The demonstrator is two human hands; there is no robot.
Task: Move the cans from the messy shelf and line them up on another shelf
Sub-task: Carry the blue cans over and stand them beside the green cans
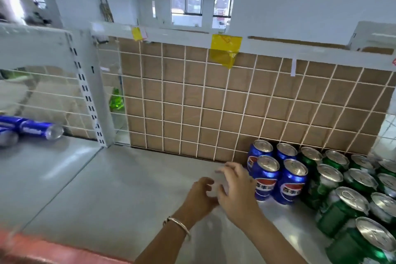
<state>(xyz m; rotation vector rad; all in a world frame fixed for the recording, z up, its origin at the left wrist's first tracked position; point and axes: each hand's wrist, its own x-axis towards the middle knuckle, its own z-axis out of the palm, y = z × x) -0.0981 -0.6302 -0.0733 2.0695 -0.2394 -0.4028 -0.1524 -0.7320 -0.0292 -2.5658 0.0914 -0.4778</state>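
Observation:
On the right part of the grey shelf (132, 188) stand several upright blue cans (265, 178) in two rows, with several green cans (342, 206) lined up to their right. Both hands hover just left of the front blue can and hold nothing. My right hand (235, 186) has its fingers spread, a little apart from that can. My left hand (201, 195), with a bracelet on its wrist, has loosely curled fingers. On the neighbouring shelf at far left lie blue cans (36, 130) on their sides.
A white wire grid backed by brown cardboard (214, 103) closes the shelf's rear. A slotted white upright (90, 100) divides the two shelf bays. A green object (116, 100) shows behind the grid. A red strip (53, 251) runs along the shelf's front edge.

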